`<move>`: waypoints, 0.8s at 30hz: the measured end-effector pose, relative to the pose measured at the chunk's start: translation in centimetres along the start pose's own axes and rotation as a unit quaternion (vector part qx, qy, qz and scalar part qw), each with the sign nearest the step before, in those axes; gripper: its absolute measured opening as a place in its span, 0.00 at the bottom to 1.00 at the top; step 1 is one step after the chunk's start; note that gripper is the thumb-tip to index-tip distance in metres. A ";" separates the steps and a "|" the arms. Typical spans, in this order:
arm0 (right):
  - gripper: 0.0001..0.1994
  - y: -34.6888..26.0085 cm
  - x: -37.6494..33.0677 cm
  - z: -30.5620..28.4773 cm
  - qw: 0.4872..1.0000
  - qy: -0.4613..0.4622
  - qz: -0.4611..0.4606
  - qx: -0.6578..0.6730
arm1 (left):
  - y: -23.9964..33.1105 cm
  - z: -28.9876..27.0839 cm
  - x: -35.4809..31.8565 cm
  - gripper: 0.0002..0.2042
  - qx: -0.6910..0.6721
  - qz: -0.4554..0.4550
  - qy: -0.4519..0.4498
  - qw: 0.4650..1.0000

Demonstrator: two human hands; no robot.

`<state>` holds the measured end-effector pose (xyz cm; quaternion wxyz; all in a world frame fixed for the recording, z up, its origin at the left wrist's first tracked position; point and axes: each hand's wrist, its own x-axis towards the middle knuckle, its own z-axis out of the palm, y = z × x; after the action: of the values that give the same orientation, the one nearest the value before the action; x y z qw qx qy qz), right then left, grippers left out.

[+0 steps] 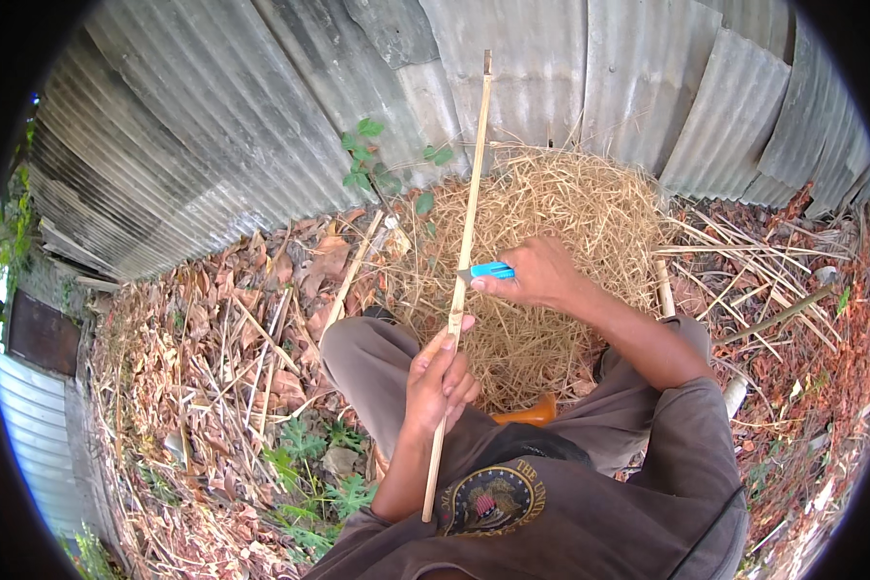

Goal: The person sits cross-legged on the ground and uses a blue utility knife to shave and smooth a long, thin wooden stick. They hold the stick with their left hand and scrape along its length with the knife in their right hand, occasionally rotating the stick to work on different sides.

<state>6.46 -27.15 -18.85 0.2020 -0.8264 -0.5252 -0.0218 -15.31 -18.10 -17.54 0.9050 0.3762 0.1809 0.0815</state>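
Note:
A long, thin bamboo strip [475,184] runs upright through the middle of the head view, its far tip dark. My left hand [440,379] is closed round its lower part, and the near end reaches down over my shirt. In my right hand [541,271] is a blue utility knife [493,271], the fingers wrapped round its handle. The knife's blade lies against the strip a little above my left hand.
A heap of pale shavings [570,203] lies between and beyond my bent knees. Behind it stands a corrugated metal fence [512,87]. Dry leaves [213,329] and sticks [754,261] cover the ground at both sides. An orange object [530,413] sits between my legs.

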 end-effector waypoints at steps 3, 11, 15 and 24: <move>0.39 -0.8 -0.5 0.5 0.999 0.020 -0.027 0.011 | 0.2 0.0 -0.2 0.18 0.016 -0.004 0.012 1.000; 0.39 3.6 1.2 0.5 0.994 0.100 0.031 -0.024 | 0.0 0.9 -1.0 0.18 0.031 -0.023 0.002 0.999; 0.40 7.1 2.1 -0.1 0.990 0.119 0.066 -0.031 | 0.0 1.1 -1.6 0.18 0.042 -0.035 -0.009 0.998; 0.43 12.0 3.8 -2.5 0.962 0.156 0.221 -0.031 | -0.6 0.6 -4.5 0.19 0.027 -0.087 -0.077 0.993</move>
<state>19.14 -29.22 -19.41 0.2553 -0.9141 -0.2906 -0.1213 -19.26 -20.19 -16.40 0.9093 0.3888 0.1448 -0.0317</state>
